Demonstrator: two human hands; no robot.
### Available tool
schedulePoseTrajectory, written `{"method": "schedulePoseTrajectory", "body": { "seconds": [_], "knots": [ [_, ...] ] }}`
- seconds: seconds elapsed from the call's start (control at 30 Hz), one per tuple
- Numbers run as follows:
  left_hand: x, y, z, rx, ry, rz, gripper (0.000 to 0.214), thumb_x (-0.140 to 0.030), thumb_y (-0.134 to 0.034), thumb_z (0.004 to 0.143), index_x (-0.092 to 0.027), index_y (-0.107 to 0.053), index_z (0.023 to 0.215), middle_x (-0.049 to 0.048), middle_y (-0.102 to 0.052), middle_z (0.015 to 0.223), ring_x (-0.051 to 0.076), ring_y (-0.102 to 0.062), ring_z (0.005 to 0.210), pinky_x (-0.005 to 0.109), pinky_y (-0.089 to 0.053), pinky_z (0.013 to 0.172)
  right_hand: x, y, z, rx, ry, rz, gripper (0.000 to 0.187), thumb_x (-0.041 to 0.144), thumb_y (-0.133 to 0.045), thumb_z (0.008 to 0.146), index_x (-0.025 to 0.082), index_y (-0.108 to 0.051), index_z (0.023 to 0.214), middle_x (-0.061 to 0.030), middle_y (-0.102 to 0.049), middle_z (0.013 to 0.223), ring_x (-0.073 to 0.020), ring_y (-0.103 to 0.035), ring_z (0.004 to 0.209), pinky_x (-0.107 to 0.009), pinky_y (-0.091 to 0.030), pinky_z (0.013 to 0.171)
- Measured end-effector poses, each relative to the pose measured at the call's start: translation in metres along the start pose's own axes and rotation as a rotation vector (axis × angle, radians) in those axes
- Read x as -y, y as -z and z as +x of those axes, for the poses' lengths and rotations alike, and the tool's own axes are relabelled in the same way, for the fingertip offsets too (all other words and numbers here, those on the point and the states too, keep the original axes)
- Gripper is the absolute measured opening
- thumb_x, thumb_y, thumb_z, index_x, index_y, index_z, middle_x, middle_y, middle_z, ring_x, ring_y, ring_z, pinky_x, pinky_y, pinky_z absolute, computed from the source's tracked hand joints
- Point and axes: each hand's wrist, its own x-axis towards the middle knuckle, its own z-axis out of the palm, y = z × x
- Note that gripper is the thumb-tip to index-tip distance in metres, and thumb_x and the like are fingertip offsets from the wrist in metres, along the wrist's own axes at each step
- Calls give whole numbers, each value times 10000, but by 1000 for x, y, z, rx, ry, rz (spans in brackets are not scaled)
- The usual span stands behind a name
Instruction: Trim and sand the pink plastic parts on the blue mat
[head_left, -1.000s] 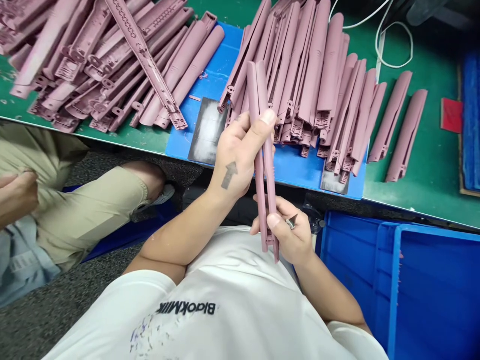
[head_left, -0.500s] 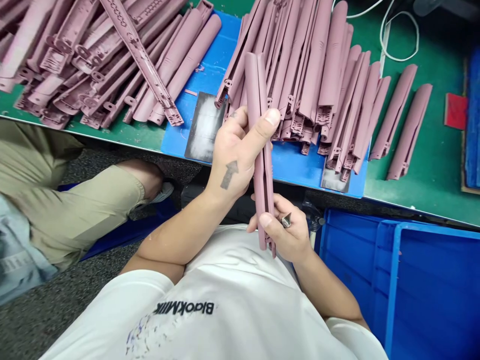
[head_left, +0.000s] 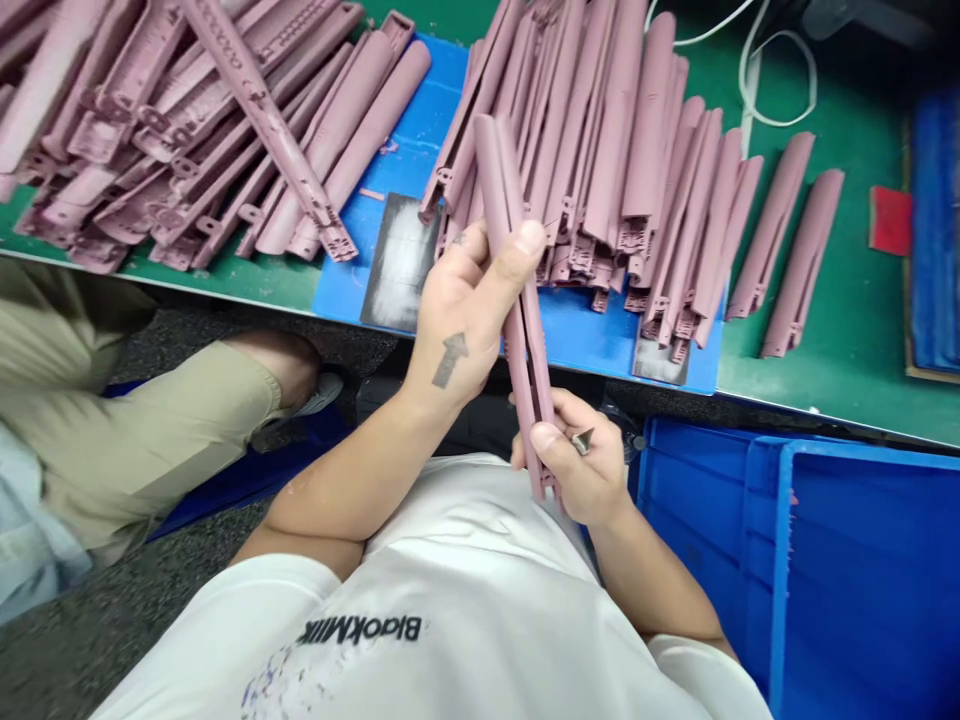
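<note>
Just off desk edge [head_left: 847, 400], left hand [head_left: 461, 310] closed round mauve moulded plastic rail [head_left: 489, 170], held near upright; right hand [head_left: 577, 465] curled, thumb against rail's lower end, pinching small steel blade [head_left: 583, 441].

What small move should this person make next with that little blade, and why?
Probably touch the small metal blade in the right hand to the lower end of the mauve moulded plastic strip, because the left hand grips the strip steady and the blade sits right beside it.

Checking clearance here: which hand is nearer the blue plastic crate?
Right: the right hand is beside the blue plastic crate; the left hand is farther, up-left of it.
</note>
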Motion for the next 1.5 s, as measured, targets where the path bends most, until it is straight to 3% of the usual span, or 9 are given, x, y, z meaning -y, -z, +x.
{"method": "schedulePoseTrajectory", "body": {
  "seconds": [0.2,0.3,0.43,0.57,0.7,0.87,1.1,1.27,1.5],
  "knots": [
    [-8,-2,-8,63,43,46,217,-453,-829,966,-273,-804,1084,5,-643,789,107,-529,567,250,-330,401,69,100,53,-700,105,-963,290,459,-633,1036,240,-633,845,-10,-632,644,-199,-623,607,-326,-488,627],
    [-8,-12,-13,114,25,90,176,-420,-835,941,-308,-823,1076,-1,-615,739,115,-510,522,283,-355,416,94,137,91,-765,-130,-1344,253,373,-616,994,236,-594,782,-86,-675,746,-298,-696,838,-391,-504,790],
    [-7,-22,-15,104,19,230,165,-443,-807,911,-406,-839,1069,0,-566,673,151,-486,519,342,-380,465,98,171,108,-689,-232,-1325,414,527,-515,1059,244,-579,764,-134,-734,861,-328,-716,920,-407,-503,827],
    [-7,-24,-13,11,-32,368,192,-530,-699,863,-532,-819,1013,22,-528,642,252,-418,561,448,-346,501,86,230,92,-919,-398,-1218,353,527,-602,1011,243,-587,802,-153,-764,932,-338,-708,993,-409,-508,865],
    [-4,-25,-15,115,1,398,237,-485,-654,919,-578,-802,1079,25,-559,700,300,-454,609,524,-378,567,74,260,66,-955,-443,-1123,344,456,-714,922,253,-540,705,-82,-696,761,-279,-671,848,-360,-497,777],
    [-1,-31,-17,75,-35,292,205,-444,-743,907,-454,-865,1071,12,-680,783,249,-580,659,456,-477,535,66,172,19,-941,-121,-785,355,558,-646,1001,269,-523,834,46,-527,630,-156,-503,536,-283,-401,518],
    [-15,-31,8,141,107,-237,476,-719,-730,957,-249,-800,988,51,-761,923,170,-699,725,272,-613,545,33,21,0,-248,61,-356,349,486,-849,899,267,-577,880,116,-359,566,-93,-263,490,-258,-249,471],
    [-28,-14,8,41,168,-374,580,-789,-602,1003,-228,-640,861,-40,-465,612,94,-464,441,230,-405,364,14,-13,9,11,-3,-198,362,531,-839,940,260,-619,1037,93,-504,655,-93,-380,516,-242,-341,488],
    [-26,3,1,102,210,-352,558,-781,-628,991,-236,-569,888,-38,-435,665,83,-448,471,202,-376,393,2,-27,5,105,-40,-85,388,601,-770,993,252,-643,1105,91,-512,629,-106,-468,471,-235,-401,451]
  ]
}}
